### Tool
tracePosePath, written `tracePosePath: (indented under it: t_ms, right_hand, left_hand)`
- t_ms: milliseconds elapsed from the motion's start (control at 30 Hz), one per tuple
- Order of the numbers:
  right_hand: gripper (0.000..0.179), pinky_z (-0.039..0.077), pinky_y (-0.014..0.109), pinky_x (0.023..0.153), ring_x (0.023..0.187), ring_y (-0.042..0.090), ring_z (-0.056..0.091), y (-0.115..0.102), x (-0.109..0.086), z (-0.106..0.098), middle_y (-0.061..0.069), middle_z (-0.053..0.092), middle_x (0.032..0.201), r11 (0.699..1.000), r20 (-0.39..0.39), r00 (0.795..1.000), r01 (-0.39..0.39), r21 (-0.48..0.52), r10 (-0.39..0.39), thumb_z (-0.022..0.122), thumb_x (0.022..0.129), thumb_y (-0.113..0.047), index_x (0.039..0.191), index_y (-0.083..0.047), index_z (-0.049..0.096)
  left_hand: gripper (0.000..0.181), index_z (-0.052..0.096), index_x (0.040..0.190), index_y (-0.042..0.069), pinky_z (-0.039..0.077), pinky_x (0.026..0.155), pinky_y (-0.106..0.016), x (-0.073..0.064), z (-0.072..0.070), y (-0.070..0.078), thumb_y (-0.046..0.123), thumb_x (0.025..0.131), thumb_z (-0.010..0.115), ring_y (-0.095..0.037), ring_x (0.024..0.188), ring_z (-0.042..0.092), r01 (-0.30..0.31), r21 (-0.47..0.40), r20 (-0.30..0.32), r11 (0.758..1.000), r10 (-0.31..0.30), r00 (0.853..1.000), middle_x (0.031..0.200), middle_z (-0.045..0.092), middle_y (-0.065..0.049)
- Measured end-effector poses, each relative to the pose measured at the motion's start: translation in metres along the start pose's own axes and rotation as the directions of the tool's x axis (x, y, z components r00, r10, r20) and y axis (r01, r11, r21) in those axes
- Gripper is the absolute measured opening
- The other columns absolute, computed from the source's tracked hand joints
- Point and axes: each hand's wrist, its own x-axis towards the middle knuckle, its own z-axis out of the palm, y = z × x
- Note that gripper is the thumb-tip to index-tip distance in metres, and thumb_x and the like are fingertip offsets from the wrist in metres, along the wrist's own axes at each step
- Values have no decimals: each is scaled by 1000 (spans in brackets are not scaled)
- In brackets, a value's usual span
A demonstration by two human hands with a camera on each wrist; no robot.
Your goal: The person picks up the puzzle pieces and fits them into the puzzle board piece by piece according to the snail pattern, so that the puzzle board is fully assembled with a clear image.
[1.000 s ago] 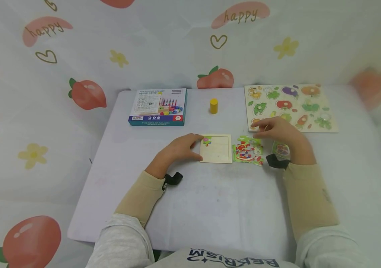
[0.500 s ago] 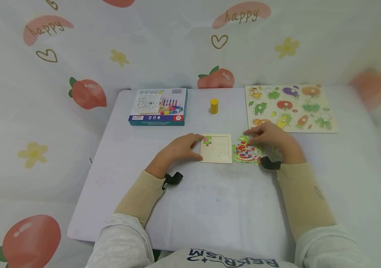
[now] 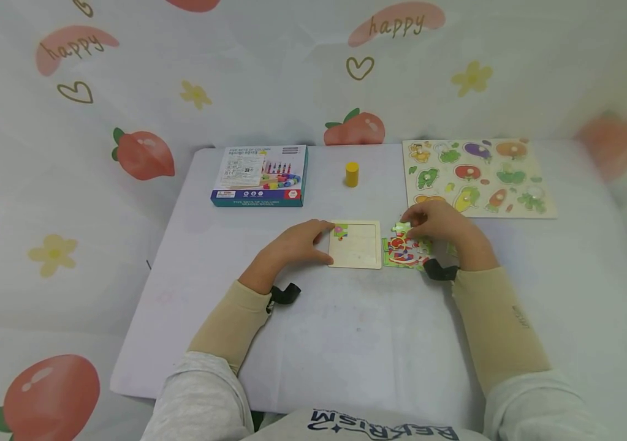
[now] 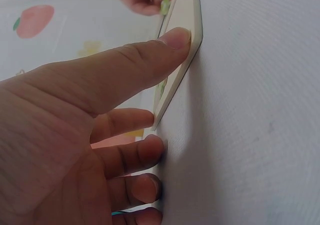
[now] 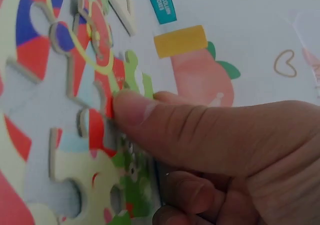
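Note:
My left hand holds the left side of a square wooden puzzle tray, thumb at its near corner and index finger at its far corner. One small green and pink puzzle piece lies in the tray's far left corner. To the right of the tray, my right hand pinches a green puzzle piece between thumb and index finger, tilted up in the left wrist view. Several loose red, green and blue puzzle pieces lie close together under that hand, partly hidden by it.
A vegetable peg-puzzle board lies behind the right hand. A yellow cylinder stands upright behind the tray, and a bead-set box lies at the back left. A patterned curtain hangs behind the table.
My right hand has moved left and down from beside the peg-puzzle board, and now pinches a green puzzle piece. The left hand and tray have stayed put.

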Motion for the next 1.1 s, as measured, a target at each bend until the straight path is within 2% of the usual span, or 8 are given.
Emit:
tracePosePath:
  t_ms: [267,500,700,933,1100]
  right_hand:
    - [28,47,47,90,99,31,57,-12,-3,1,13,68,107,999,26,999,-27,-39,28,80,87,-4,113,-4,71]
    - [30,48,47,89,98,31,58,-16,-4,2,14,69,108,997,37,998,-53,-58,55,79,89,-7,117,-3,72]
    - [34,48,49,92,101,31,59,-15,-3,1,14,70,111,996,49,998,-39,-85,43,80,88,-9,120,-1,72]
    - [35,50,45,87,98,29,60,-14,-3,0,12,70,109,995,58,997,-51,-90,56,79,89,-11,121,-2,71]
    - [36,49,44,84,96,28,60,-15,-6,-4,11,70,110,994,10,999,-50,-96,51,79,87,-12,121,-3,72]
  left_hand:
    - [85,43,157,17,43,93,-37,0,-1,1,39,86,84,-20,109,48,2,-3,1,1000,-2,1000,117,54,-3]
    - [84,43,157,18,43,96,-37,0,-1,3,39,86,84,-20,110,48,9,-7,5,1000,-9,1000,120,54,-3]
    - [85,43,157,18,43,94,-37,0,-1,3,39,86,84,-20,109,48,13,-9,3,1000,-13,1000,119,54,-3]
    - [85,43,157,18,44,94,-37,-1,-1,3,38,86,84,-21,109,48,14,-10,0,1000,-14,1000,118,54,-3]
    - [85,43,157,17,43,94,-38,-1,-1,4,38,86,84,-21,109,48,13,-5,1,1000,-13,1000,118,54,-4]
